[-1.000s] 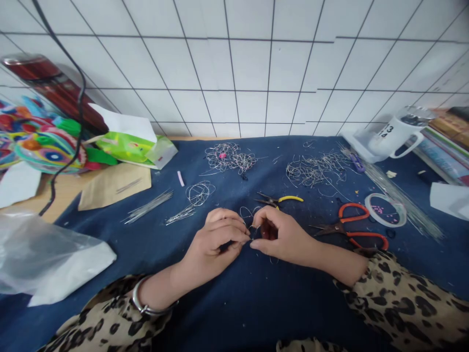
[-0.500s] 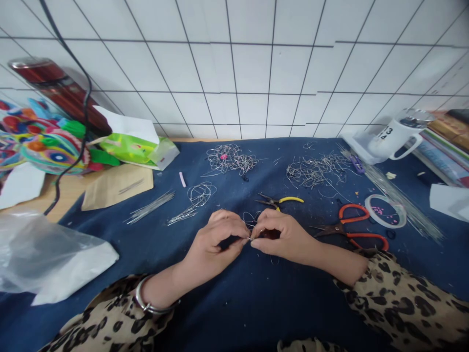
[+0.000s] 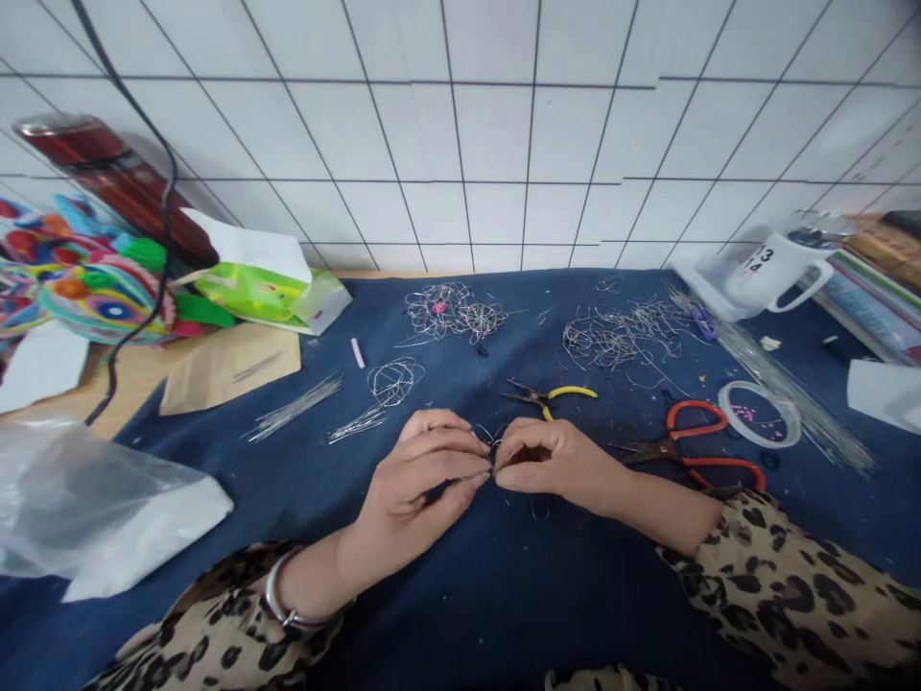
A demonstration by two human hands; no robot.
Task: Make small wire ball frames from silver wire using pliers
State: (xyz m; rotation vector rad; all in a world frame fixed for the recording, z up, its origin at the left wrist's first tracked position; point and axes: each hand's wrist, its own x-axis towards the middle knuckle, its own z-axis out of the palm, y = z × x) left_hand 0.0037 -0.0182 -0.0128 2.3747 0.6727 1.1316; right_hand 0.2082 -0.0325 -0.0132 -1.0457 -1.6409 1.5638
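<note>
Over the middle of the blue cloth [image 3: 446, 614], my left hand [image 3: 424, 475] and my right hand [image 3: 551, 461] meet fingertip to fingertip. Both pinch a thin silver wire [image 3: 541, 509], whose loops show behind the fingers and below the right hand. The exact spot where the fingertips grip it is mostly hidden. Just beyond my right hand lie yellow-handled pliers [image 3: 551, 393]. Orange-handled scissors [image 3: 676, 449] rest open beside my right wrist. Nearest my left hand are a coil of wire [image 3: 395, 381] and a small bundle of short wires [image 3: 358, 422].
Tangled wire heaps [image 3: 457, 312] [image 3: 623, 336] lie toward the tiled wall. A round dish [image 3: 790, 427] with pink beads and long straight wires [image 3: 813, 413] are at right, near a white mug [image 3: 781, 264]. A plastic bag [image 3: 107, 509] and brown envelope [image 3: 230, 369] occupy the left.
My left hand's fingers have lifted and spread slightly around the pinch. The right hand stays almost in place, and the wire loops behind the fingers have shifted a little.
</note>
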